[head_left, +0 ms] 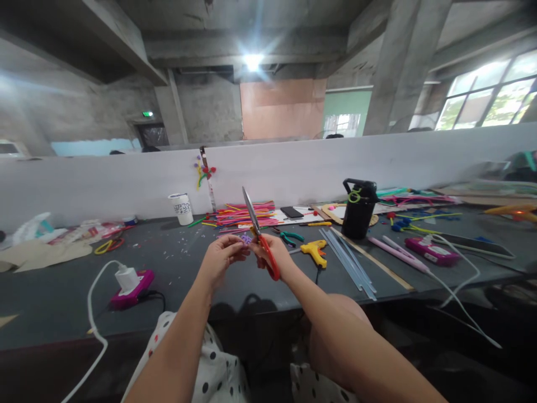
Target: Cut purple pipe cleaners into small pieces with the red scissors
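Between my hands, above the dark table, is a small fuzzy purple piece, maybe bent pipe cleaner. My left hand pinches it from the left with thumb and fingertips. In my right hand is a pair of scissors with red handles, the blades pointing up and away from me. The right fingertips also come close to the purple piece; whether they touch it I cannot tell. Behind my hands lies a bundle of red, pink and orange pipe cleaners.
Right of my hands lie a yellow glue gun, green-handled pliers, clear glue sticks and a black jug. Purple power strips with white cables sit at both sides. A white cup stands by the low partition.
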Demonstrator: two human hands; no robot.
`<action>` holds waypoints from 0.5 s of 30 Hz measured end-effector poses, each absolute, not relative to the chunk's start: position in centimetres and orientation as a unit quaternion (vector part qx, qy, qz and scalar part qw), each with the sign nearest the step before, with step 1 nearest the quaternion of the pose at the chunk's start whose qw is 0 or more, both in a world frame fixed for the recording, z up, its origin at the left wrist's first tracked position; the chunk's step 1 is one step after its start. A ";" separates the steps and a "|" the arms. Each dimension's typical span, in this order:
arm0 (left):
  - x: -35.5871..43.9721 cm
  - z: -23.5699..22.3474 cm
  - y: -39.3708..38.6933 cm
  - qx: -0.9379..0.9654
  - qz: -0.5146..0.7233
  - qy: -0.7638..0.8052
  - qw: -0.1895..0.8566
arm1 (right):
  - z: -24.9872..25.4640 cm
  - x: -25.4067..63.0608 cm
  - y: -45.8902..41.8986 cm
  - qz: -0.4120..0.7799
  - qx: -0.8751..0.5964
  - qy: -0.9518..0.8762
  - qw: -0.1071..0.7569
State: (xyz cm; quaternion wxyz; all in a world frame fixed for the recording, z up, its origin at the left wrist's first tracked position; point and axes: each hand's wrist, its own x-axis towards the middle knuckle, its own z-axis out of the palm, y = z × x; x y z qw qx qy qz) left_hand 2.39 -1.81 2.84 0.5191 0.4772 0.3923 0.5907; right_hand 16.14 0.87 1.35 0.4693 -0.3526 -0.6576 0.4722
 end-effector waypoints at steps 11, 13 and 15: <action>-0.4 3.8 -1.3 0.393 0.678 0.377 0.494 | 1.0 16.2 0.6 0.441 -0.390 -0.742 0.320; -0.5 3.9 -1.4 0.387 0.684 0.370 0.495 | 0.5 16.1 0.4 0.432 -0.390 -0.757 0.298; -0.5 4.0 -1.6 0.383 0.689 0.366 0.495 | 0.1 16.0 0.4 0.423 -0.392 -0.767 0.282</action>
